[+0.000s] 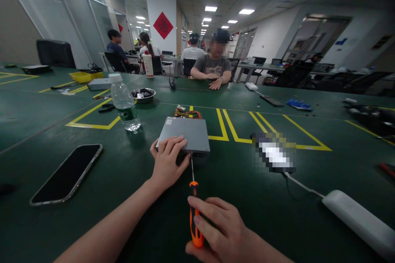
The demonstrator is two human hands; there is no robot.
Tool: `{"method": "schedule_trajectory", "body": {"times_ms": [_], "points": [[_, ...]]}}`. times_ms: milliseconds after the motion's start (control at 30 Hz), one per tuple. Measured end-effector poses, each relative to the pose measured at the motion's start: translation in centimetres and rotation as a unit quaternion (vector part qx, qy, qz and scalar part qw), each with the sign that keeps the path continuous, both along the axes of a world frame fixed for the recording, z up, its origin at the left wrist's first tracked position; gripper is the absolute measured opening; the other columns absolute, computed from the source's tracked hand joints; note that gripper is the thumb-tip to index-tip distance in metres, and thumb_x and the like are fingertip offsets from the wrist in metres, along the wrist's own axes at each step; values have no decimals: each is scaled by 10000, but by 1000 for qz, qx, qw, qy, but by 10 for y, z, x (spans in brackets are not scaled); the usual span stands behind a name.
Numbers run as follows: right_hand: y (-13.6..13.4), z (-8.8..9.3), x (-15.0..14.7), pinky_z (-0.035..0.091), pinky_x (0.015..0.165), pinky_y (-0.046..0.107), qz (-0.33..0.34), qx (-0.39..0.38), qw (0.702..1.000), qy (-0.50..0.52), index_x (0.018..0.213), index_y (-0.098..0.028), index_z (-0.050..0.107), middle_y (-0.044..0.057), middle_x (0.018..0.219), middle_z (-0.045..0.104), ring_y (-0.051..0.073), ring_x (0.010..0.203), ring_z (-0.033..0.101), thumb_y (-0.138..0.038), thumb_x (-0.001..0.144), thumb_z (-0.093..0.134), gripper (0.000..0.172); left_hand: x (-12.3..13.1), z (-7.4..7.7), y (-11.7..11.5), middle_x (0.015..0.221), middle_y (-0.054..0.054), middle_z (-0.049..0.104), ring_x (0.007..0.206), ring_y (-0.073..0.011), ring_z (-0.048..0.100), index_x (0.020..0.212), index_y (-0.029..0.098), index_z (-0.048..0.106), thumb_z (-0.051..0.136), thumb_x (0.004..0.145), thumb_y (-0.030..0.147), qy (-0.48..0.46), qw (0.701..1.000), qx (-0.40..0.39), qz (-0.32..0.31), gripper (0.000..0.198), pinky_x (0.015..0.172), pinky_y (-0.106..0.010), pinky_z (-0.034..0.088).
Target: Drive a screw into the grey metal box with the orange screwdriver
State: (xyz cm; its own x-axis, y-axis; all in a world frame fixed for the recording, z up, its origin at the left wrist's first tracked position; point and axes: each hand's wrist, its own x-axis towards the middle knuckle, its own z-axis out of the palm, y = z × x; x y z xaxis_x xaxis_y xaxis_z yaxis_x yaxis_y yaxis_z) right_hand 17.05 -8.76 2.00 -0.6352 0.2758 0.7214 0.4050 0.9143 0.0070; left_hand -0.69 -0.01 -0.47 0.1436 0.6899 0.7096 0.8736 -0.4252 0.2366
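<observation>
A grey metal computer power supply (pixel 188 129) lies on the green table in front of me, with a bundle of coloured cables (pixel 188 113) behind it. My left hand (pixel 168 158) is wrapped over its near left corner, fingers on top and thumb at the near side. In my right hand (pixel 220 224) is an orange and black screwdriver (pixel 194 213), its handle between thumb and fingers. The screwdriver's shaft points away from me, and its tip meets the near face of the power supply. Whether a screw sits under the tip is too small to tell.
A water bottle (pixel 125 107) stands left of the power supply, near a metal bowl (pixel 144 95). One phone (pixel 68 174) lies at the left. A white power strip (pixel 358 218) with a cable is at the right. Across the table sits a person (pixel 212 63).
</observation>
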Motion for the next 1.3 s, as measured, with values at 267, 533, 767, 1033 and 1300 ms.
{"method": "schedule_trajectory", "body": {"times_ms": [267,533,767,1033,1300], "points": [[0,1,1,533,682,269,7,-15,999,-44,1046,-157,526,141,964,662,163,925,626,-324,944,310,291,-1,-1,0,1181,-34,589,1108,-253,465,1089,270,533,563,788,334,4,1000,-9,2,309,958,-480,220],[0,-3,5,520,756,250,-5,-10,1000,1,937,-117,519,149,937,677,144,843,649,-368,898,461,260,0,0,0,1177,-25,594,1106,-244,465,1079,267,543,564,789,341,2,1000,-9,3,300,970,-477,210],[-1,6,3,522,744,229,-6,1,998,-61,986,-157,582,138,953,670,144,881,640,-319,907,426,238,-1,-1,1,1180,-27,592,1104,-247,466,1083,273,541,559,794,344,-4,1000,-8,1,298,973,-482,199],[-12,7,3,534,705,246,-98,102,988,-66,904,-160,607,127,892,663,154,818,646,-167,855,492,125,-3,-1,0,1190,-15,583,1122,-238,454,1087,279,538,563,788,345,-16,1000,-16,-11,307,992,-484,189],[-33,8,-20,540,647,328,-315,99,941,-73,1024,-102,573,172,949,602,216,810,631,-175,920,322,281,-3,1,-4,1188,-38,585,1152,-242,446,1095,265,542,563,790,334,-23,1000,-10,-15,314,1032,-518,131]]}}
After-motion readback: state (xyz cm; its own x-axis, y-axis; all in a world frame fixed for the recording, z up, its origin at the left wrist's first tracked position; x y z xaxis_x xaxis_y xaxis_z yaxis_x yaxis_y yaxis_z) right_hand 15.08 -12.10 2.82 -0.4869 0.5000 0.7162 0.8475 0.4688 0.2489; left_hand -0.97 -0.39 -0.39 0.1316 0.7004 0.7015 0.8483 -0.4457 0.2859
